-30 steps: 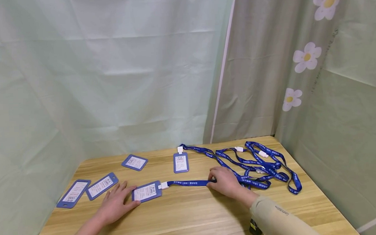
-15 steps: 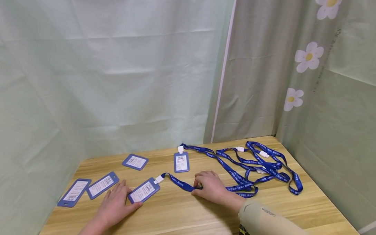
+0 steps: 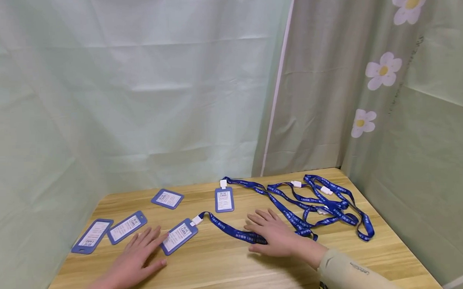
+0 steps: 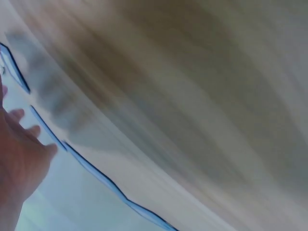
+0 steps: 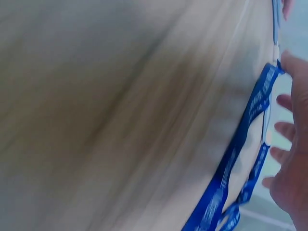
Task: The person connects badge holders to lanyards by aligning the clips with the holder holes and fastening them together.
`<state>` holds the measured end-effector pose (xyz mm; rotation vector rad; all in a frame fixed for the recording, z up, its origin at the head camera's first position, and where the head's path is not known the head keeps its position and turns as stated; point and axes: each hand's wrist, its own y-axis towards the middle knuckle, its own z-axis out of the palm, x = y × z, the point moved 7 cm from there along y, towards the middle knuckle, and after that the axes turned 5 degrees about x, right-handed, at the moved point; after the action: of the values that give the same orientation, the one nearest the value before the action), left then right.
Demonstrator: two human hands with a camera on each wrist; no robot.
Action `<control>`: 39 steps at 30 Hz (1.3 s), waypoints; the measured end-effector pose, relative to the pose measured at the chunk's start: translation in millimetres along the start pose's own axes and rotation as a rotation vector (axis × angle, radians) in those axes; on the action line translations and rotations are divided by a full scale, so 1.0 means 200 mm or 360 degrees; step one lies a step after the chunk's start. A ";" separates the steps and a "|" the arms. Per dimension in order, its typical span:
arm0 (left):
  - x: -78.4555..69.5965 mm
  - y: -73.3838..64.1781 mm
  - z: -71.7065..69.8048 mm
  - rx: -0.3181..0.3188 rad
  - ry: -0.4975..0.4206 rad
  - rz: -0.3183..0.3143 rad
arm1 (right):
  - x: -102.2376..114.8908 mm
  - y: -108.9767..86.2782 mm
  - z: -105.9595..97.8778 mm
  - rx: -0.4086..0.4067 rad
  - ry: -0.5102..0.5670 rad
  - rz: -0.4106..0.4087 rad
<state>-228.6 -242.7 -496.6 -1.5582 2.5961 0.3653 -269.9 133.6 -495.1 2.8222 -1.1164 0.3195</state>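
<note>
A blue ID card holder (image 3: 180, 236) with a white clip (image 3: 197, 220) and a blue printed lanyard (image 3: 223, 226) lies tilted on the table, before both hands. My left hand (image 3: 134, 260) is spread at its left side, the index fingertip at its edge; contact is hard to tell. With fingers extended, my right hand (image 3: 274, 234) lies over the lanyard and hides part of it. In the right wrist view the lanyard (image 5: 255, 103) runs beside the right hand (image 5: 294, 149), whose fingers are apart. The left wrist view shows the left hand (image 4: 24, 154) with extended fingers.
A second card holder (image 3: 224, 200) on its lanyard lies at the back middle. Tangled blue lanyards (image 3: 333, 207) with white clips cover the right side. Loose card holders (image 3: 167, 199) lie at the left and back. Curtains (image 3: 176, 99) surround the wooden table (image 3: 205, 273).
The right hand first drew the lanyard leftward, then let it go and spread its fingers. The card holder tilted. The left thumb has come off the card holder.
</note>
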 end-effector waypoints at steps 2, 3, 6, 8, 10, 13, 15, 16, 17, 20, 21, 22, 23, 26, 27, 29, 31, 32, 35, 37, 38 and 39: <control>-0.01 -0.04 0.00 0.0034 0.0041 0.0057 | 0.00 -0.07 -0.01 0.0042 -0.0078 -0.0085; -0.01 -0.05 0.00 0.0057 0.0062 0.0078 | 0.00 -0.11 -0.01 0.0061 -0.0104 -0.0121; -0.01 -0.08 0.01 0.0130 0.0126 0.0114 | 0.00 -0.21 -0.02 0.0121 -0.0170 -0.0181; -0.01 -0.10 0.01 0.0129 0.0160 0.0140 | -0.01 -0.27 -0.01 0.0164 -0.0183 -0.0188; -0.02 -0.11 0.01 0.0093 0.0191 0.0163 | -0.01 -0.30 0.00 0.0208 -0.0172 -0.0179; -0.03 -0.11 0.01 0.0091 0.0197 0.0156 | -0.02 -0.32 0.04 0.0254 -0.0138 -0.0160; -0.04 -0.11 0.01 0.0106 0.0181 0.0129 | -0.01 -0.30 0.07 0.0264 -0.0128 -0.0154; -0.04 -0.11 0.02 0.0119 0.0173 0.0115 | -0.01 -0.29 0.08 0.0269 -0.0128 -0.0150; -0.04 -0.11 0.02 0.0126 0.0169 0.0105 | 0.00 -0.28 0.08 0.0274 -0.0123 -0.0145; -0.05 -0.11 0.03 0.0088 0.0164 0.0084 | 0.03 -0.24 0.09 0.0295 -0.0135 -0.0133; -0.06 -0.10 0.04 0.0088 0.0163 0.0070 | 0.04 -0.22 0.09 0.0303 -0.0140 -0.0132; -0.07 -0.10 0.04 0.0086 0.0161 0.0057 | 0.05 -0.20 0.10 0.0313 -0.0143 -0.0130; -0.07 -0.10 0.04 0.0091 0.0159 0.0039 | 0.06 -0.18 0.10 0.0322 -0.0145 -0.0129; -0.08 -0.08 0.04 0.0121 0.0164 -0.0018 | 0.10 -0.11 0.11 0.0331 -0.0154 -0.0149; -0.09 -0.07 0.04 0.0129 0.0172 -0.0034 | 0.12 -0.09 0.11 0.0332 -0.0160 -0.0159; -0.10 -0.05 0.04 0.0126 0.0187 -0.0052 | 0.14 -0.03 0.13 0.0334 -0.0158 -0.0172; -0.11 -0.03 0.04 0.0106 0.0213 -0.0059 | 0.16 0.02 0.13 0.0341 -0.0157 -0.0181; -0.12 -0.02 0.04 0.0093 0.0220 -0.0060 | 0.17 0.05 0.14 0.0346 -0.0155 -0.0183; -0.14 0.02 0.05 0.0053 0.0238 -0.0074 | 0.19 0.13 0.14 0.0364 -0.0127 -0.0167; -0.15 0.05 0.05 0.0031 0.0247 -0.0085 | 0.19 0.18 0.14 0.0368 -0.0115 -0.0150; -0.16 0.07 0.05 0.0020 0.0252 -0.0094 | 0.19 0.20 0.14 0.0368 -0.0107 -0.0138; -0.16 0.08 0.05 0.0010 0.0258 -0.0102 | 0.19 0.22 0.14 0.0364 -0.0099 -0.0129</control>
<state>-227.6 -205.0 -498.1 -1.7322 2.6531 0.2342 -267.6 71.6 -514.0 3.0874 -1.0343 0.3777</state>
